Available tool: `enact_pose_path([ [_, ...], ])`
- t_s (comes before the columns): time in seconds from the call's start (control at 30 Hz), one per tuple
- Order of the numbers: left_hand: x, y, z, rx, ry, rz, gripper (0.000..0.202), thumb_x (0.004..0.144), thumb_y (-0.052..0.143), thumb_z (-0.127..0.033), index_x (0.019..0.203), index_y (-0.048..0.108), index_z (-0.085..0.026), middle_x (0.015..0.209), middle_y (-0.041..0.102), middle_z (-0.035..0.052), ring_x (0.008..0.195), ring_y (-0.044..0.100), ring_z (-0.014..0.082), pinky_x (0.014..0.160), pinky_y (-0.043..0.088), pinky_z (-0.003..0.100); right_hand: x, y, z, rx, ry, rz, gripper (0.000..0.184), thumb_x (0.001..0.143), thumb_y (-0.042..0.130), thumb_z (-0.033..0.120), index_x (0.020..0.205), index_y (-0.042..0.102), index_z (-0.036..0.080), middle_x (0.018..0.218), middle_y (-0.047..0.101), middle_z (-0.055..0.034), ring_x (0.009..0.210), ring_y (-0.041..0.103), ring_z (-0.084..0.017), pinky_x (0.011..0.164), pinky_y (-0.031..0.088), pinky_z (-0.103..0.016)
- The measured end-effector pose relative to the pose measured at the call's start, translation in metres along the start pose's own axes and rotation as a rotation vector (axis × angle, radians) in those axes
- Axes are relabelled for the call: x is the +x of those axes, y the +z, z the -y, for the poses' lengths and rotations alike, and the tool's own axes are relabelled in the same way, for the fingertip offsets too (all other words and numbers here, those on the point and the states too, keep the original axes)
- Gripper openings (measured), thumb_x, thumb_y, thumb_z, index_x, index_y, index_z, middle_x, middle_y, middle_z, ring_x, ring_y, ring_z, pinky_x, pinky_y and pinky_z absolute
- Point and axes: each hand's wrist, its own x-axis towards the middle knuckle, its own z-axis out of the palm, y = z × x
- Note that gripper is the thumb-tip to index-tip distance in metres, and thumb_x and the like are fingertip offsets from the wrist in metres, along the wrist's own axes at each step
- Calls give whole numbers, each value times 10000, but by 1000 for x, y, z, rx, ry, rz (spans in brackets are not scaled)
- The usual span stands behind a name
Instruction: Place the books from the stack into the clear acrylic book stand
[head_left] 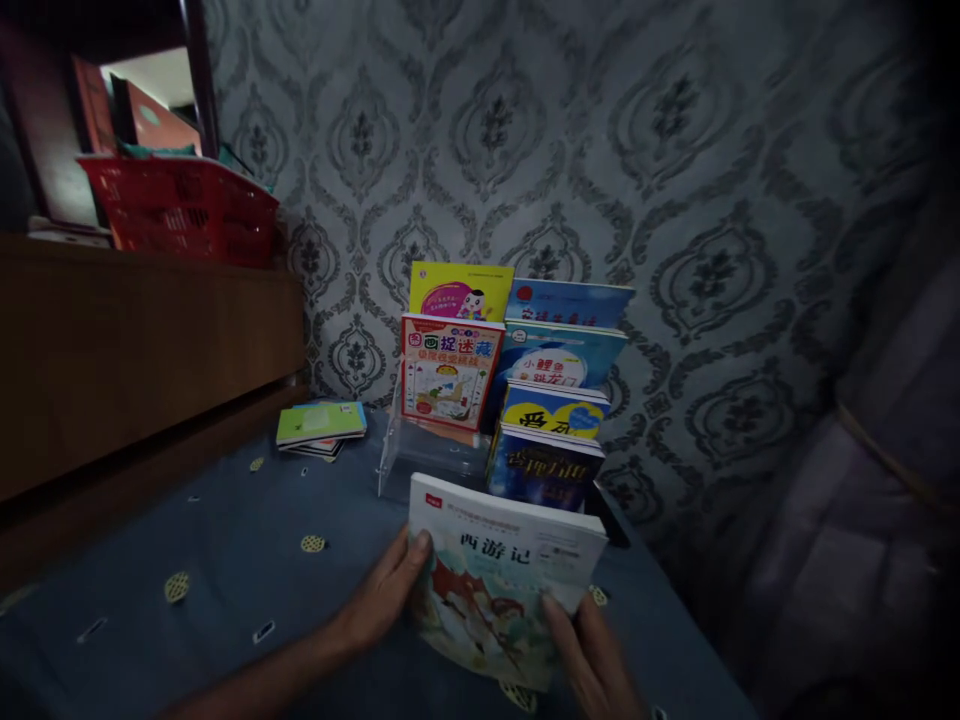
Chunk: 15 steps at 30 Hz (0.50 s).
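Note:
Between my two hands is a pale illustrated book (502, 590), front cover facing me and tilted back. My left hand (386, 590) grips its left edge, thumb on the cover. At the lower right, my right hand (589, 650) closes on the opposite edge. Just behind the book stands a clear tiered book stand (431, 460). Its left column holds a red-bordered picture book (450, 375) below a yellow book (461, 290). The right column carries a dark blue book (551, 470), a yellow-and-blue book (555, 410) and lighter blue books (559, 355) above.
A small stack of books (321, 424), green on top, lies left of the stand. The dark blue patterned cloth (247, 560) covers the surface. A red basket (184, 205) rests on a wooden cabinet (142, 350) at left. Patterned wallpaper (495, 130) rises behind; a pale curtain (855, 500) hangs right.

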Motion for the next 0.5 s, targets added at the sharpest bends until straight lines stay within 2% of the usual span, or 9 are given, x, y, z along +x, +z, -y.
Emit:
enact_pose_path([
  [0.1,8,-8,1,-34,15,-87,818,790,499,-813,1316,593,-194,1387,604,87,1383,449,302,1186,321,417,11,18,10,256,162,-107,560,798,660,608,1267,652,302,1176,740,-45,1142,662,-329,942,583,-431],
  [0.27,15,-22,5,4,-5,-211,754,792,564,-744,1310,598,-198,1421,580,83,1398,439,303,1204,289,431,20,38,22,305,195,-127,575,792,653,626,1258,647,290,1229,716,-42,1280,571,-300,1059,494,-409],
  [0.4,24,-29,5,27,-1,-187,693,801,563,-720,1250,643,-199,1396,603,77,1410,422,310,1196,303,439,30,47,27,305,193,-123,614,818,592,660,1301,614,281,1258,700,-57,1282,568,-294,1073,478,-421],
  [0.5,43,-34,4,48,74,-169,690,811,547,-715,1241,643,-183,1369,623,93,1361,485,312,1179,331,448,45,52,30,300,180,-112,620,803,600,668,1276,626,267,1227,711,-69,1244,593,-300,1050,495,-427],
])
